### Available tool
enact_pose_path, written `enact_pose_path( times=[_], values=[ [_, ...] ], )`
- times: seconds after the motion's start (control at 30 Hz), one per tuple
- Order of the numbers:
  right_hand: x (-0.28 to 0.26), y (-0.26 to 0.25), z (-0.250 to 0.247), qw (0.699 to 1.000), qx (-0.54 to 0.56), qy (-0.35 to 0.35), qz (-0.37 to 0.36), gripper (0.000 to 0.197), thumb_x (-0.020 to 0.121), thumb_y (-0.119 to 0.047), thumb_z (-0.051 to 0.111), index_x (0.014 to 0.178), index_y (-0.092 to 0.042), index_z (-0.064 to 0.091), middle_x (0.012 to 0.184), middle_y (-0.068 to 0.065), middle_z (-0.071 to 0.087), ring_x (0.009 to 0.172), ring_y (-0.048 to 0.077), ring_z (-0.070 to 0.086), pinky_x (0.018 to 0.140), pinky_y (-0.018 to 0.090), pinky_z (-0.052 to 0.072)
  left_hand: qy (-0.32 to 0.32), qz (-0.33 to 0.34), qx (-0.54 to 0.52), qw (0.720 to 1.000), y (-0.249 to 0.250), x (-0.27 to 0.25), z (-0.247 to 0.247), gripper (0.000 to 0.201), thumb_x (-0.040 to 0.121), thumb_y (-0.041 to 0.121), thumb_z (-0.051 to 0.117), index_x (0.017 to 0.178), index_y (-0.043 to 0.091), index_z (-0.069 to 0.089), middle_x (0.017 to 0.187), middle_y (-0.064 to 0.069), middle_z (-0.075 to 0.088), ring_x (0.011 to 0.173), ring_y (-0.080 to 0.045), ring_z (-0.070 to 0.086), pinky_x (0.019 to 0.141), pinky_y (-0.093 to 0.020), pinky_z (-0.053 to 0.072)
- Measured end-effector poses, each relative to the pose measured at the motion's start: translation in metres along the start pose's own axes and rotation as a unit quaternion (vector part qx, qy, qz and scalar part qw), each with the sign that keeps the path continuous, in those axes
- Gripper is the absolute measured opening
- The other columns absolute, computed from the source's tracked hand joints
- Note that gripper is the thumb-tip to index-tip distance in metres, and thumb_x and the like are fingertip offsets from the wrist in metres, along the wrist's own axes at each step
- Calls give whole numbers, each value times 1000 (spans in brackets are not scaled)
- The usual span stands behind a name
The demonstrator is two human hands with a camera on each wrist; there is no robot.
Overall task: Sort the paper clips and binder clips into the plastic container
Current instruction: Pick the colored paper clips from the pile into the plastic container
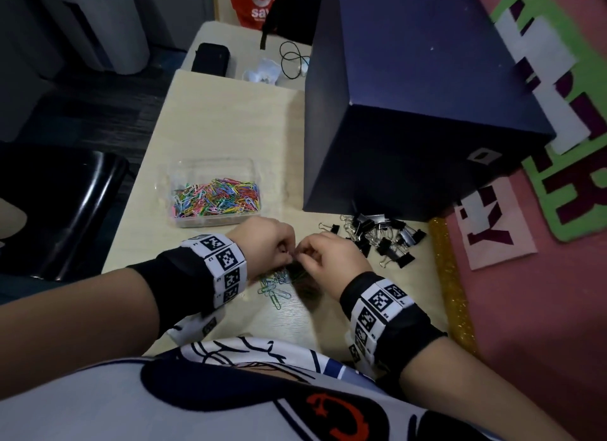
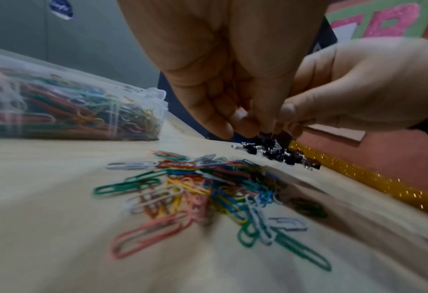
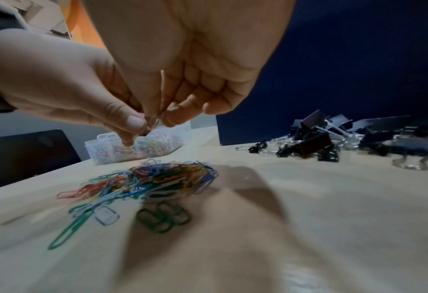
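Loose coloured paper clips (image 1: 274, 284) (image 2: 208, 190) (image 3: 157, 178) lie in a heap on the pale desk close to my body. Just above the heap my left hand (image 1: 285, 250) (image 2: 245, 123) and right hand (image 1: 305, 253) (image 3: 162, 117) meet fingertip to fingertip, both pinching a small pale paper clip (image 3: 154, 121). The clear plastic container (image 1: 210, 163) (image 2: 132, 93) (image 3: 100, 146) stands beyond my left hand, holding many coloured paper clips. Black binder clips (image 1: 381, 237) (image 2: 278, 152) (image 3: 313, 142) are piled to the right of my right hand.
A large navy box (image 1: 410, 112) stands behind the binder clips. A gold glitter strip (image 1: 450, 276) borders the desk on the right, with pink paper past it. A black chair (image 1: 59, 210) sits left of the desk. A black case (image 1: 210, 59) and cords lie far back.
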State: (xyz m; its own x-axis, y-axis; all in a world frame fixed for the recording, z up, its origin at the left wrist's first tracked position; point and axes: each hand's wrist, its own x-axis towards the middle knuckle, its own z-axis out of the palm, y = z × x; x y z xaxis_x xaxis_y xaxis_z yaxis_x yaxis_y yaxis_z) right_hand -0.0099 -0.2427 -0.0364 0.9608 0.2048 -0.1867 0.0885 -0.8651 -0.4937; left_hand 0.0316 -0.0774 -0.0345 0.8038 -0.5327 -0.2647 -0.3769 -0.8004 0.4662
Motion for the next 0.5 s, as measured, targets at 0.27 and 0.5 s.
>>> enact_pose_path(
  times=[0.27, 0.5],
  values=[
    [5, 34, -22, 983, -40, 88, 157, 16, 92, -28, 50, 99, -19, 61, 104, 2, 58, 88, 21, 58, 74, 31, 50, 89, -72, 64, 991, -23, 3, -15, 21, 87, 26, 59, 108, 20, 57, 107, -4, 55, 102, -25, 55, 87, -35, 47],
    [18, 29, -15, 984, -60, 115, 121, 27, 90, -20, 51, 117, -16, 56, 119, 8, 49, 111, 26, 47, 92, 36, 41, 54, -129, 271, 952, -64, -24, -34, 23, 90, 21, 50, 112, 20, 56, 110, -3, 61, 105, -28, 56, 78, -35, 44]
  ],
)
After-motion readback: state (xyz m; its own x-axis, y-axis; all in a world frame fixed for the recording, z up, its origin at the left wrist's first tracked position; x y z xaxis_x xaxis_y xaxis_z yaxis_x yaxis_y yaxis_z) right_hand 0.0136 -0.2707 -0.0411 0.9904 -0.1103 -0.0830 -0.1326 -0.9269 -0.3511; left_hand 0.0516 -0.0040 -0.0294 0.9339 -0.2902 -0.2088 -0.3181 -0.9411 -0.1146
